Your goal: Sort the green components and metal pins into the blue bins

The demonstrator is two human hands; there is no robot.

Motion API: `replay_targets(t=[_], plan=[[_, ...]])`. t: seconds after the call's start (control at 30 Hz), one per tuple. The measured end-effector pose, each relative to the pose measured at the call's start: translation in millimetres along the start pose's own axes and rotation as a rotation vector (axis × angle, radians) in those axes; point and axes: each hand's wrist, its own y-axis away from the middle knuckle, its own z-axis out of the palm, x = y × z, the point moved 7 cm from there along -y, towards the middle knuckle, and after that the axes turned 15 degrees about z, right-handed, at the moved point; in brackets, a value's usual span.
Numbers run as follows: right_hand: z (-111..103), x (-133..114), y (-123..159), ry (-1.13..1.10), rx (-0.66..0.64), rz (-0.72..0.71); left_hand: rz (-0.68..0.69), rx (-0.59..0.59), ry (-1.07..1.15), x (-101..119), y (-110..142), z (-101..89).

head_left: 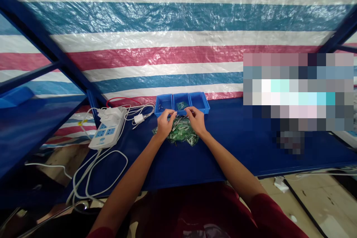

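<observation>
My left hand (165,124) is over the left side of a pile of small green packets (181,132), its thumb and fingers pinched together. My right hand (196,119) is pinched the same way at the pile's upper right. Whatever the fingertips hold is too small to name. Just beyond both hands stand joined blue bins (208,108). A green packet (182,105) lies in the middle bin, and a few thin small pieces are in the left one. Thin metallic pieces show among the packets between my hands.
To the left, a white power strip (102,137) with plugged-in adapters and looped white cables (92,173) lies on the blue table (195,167). A small white adapter (138,118) sits beside the bins. Striped sheeting (167,41) hangs behind; a blurred-out area covers the right.
</observation>
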Motion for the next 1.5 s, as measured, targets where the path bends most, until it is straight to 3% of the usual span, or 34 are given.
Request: replay_targets(t=[0.1,0.2,0.5,0.63,0.8,0.93,1.07,1.17,1.37,1.5], plan=[[-1,-4,1,0.037,0.013,-0.034,0.155,-0.053,-0.051,8,-3,1.4],[-2,-8,2,0.081,0.03,-0.073,0.211,-0.053,-0.019,11,-4,1.1],[6,-8,3,0.176,-0.058,-0.156,0.058,-0.07,0.007,-1,2,3.8],[7,-8,3,0.2,-0.067,-0.153,0.082,-0.063,-0.011,4,0,3.4],[3,-8,2,0.176,-0.042,-0.111,0.159,0.109,-0.146,10,-2,-14.5],[1,-6,0,0.197,-0.007,-0.107,0.071,0.24,-0.375,-11,-2,-33.7],[1,-4,-1,0.302,0.012,-0.116,0.0,0.046,-0.519,-34,-7,-27.4],[7,-2,-2,0.433,-0.053,-0.137,0.049,-0.087,-0.507,-32,-9,-18.8],[21,8,1,0.748,-0.175,-0.092,0.13,-0.129,-0.451,-13,-8,-14.2],[24,12,1,0.821,-0.2,-0.079,0.189,-0.151,-0.395,-11,-5,-6.0]])
